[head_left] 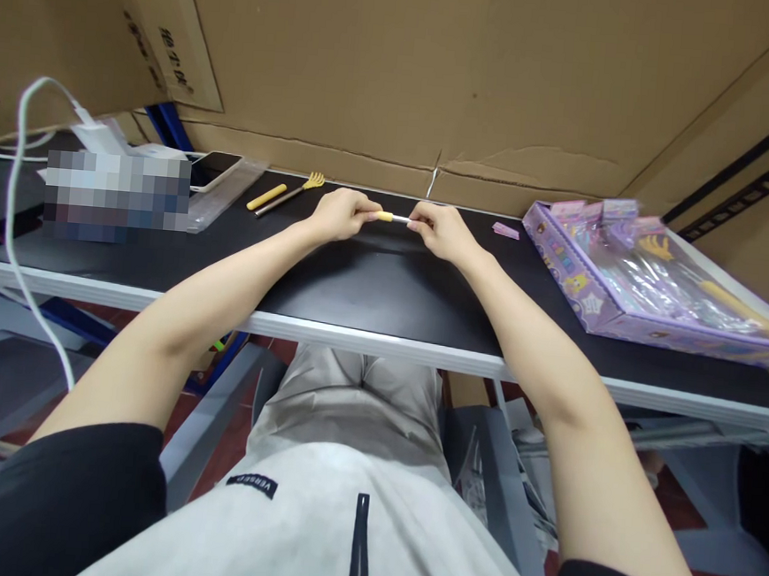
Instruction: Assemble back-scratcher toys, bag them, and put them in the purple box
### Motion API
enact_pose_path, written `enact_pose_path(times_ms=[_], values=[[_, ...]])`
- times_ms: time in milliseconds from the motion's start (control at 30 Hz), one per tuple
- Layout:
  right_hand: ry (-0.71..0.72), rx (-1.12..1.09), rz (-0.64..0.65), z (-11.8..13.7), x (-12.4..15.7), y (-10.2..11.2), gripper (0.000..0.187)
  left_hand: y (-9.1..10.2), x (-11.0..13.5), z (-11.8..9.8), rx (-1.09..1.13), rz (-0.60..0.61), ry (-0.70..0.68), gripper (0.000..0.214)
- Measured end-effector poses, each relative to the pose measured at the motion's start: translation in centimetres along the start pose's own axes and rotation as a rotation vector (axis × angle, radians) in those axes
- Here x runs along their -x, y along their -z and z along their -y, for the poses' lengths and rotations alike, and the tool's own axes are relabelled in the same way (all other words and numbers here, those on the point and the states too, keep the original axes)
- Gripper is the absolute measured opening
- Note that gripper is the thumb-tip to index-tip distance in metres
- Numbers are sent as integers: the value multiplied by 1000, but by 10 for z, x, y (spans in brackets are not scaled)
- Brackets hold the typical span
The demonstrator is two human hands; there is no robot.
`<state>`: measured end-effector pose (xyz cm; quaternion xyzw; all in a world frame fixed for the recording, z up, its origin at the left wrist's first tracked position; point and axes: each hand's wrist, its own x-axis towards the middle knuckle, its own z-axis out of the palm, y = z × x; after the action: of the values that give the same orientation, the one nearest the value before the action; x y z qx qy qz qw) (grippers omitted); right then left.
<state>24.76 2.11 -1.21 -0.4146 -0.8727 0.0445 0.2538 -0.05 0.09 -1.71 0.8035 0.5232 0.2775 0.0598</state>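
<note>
My left hand (339, 214) pinches the yellow end of a thin yellow-and-silver rod (387, 217) above the black tabletop. The fingers of my right hand (443, 231) are closed on the silver end, so the rod lies level between both hands. Each end is hidden by fingers. Left of my left hand lies a back scratcher piece (291, 196) with a yellow claw head and a dark stem. Next to it is a loose yellow handle (266, 197). To the right of my right hand sits a small pink-purple piece (505, 231).
A purple display box (589, 304) with bagged back scratchers stands at the right. At the left are a phone (215, 169), a clear plastic bag (221, 204), a white cable (13, 197) and a blurred-out pile. Cardboard walls (402, 67) close off the back.
</note>
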Motion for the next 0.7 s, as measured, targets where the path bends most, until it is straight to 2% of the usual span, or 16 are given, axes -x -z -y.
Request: enact_pose_path(times_ms=[367, 700], values=[[1, 45, 1, 15, 2, 5, 20, -8, 3, -15, 24, -20, 53, 33], [-9, 23, 9, 19, 2, 8, 22, 1, 7, -28, -65, -15, 67, 33]])
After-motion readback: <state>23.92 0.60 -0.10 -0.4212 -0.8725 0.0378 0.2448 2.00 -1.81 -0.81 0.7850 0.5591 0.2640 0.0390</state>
